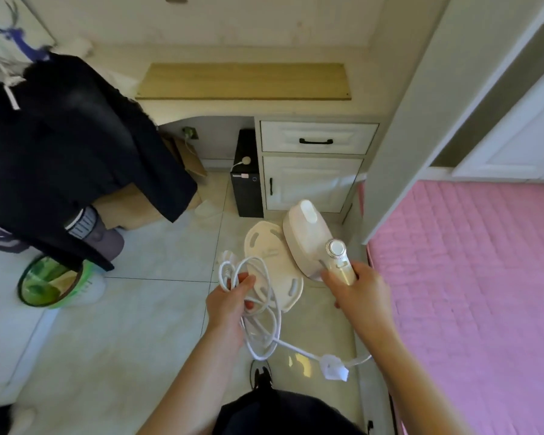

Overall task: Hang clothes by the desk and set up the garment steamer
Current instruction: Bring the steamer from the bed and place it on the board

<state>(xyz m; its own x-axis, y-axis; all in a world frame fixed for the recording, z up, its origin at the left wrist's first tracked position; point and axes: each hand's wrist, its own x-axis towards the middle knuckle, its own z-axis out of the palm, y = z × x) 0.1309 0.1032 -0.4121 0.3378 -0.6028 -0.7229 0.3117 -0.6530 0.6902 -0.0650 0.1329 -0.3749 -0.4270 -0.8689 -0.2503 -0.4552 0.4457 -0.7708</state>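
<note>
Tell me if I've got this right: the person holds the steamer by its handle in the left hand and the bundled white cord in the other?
Not quite. The head view shows the right hand gripping the steamer by its handle; the left hand holds the bundled white cord.

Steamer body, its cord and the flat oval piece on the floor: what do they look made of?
Steamer: looks like glossy cream moulded plastic, light glinting on its top; the ridged ring round its dial reads metallic, possibly plated. Cord: white flexible sheath, likely rubber or PVC, hanging in soft loops. Oval piece: matte cream plastic with moulded slots.
</note>
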